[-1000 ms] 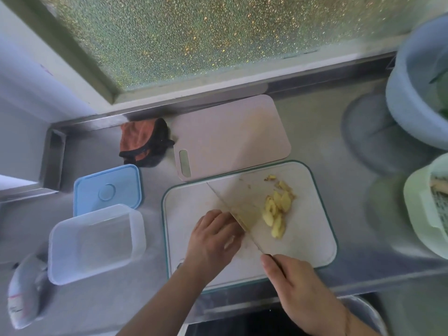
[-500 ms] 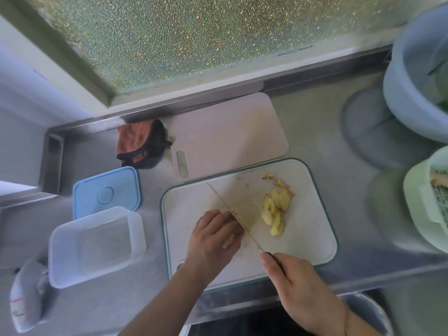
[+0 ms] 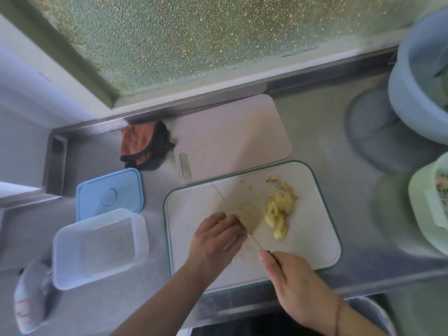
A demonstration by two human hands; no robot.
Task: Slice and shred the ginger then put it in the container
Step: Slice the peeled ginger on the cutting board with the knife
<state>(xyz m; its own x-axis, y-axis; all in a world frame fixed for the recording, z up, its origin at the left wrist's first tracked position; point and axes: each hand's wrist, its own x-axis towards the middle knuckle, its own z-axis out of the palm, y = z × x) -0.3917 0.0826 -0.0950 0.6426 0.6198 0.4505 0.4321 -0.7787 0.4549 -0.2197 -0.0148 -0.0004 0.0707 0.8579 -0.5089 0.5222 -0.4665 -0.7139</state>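
Note:
A white cutting board [image 3: 315, 246] with a green rim lies on the steel counter. A pile of yellow ginger slices [image 3: 278, 214] sits right of the knife blade [image 3: 232, 209]. My right hand [image 3: 295, 287] grips the knife handle at the board's near edge. My left hand [image 3: 215, 241] has curled fingers pressed down on the board against the blade's left side; the ginger piece under them is hidden. A clear plastic container [image 3: 97, 248] stands open to the left, holding nothing.
A blue lid [image 3: 109, 195] lies behind the container. A pink board [image 3: 232, 139] and an orange cloth [image 3: 143, 144] lie toward the window. A blue basin [image 3: 419, 88] and green tub [image 3: 431, 209] stand right. A white bag [image 3: 29, 299] lies far left.
Both hands and the knife stay nearly in place; the blade works at the same spot beside my left fingers. The ginger pile looks unchanged.

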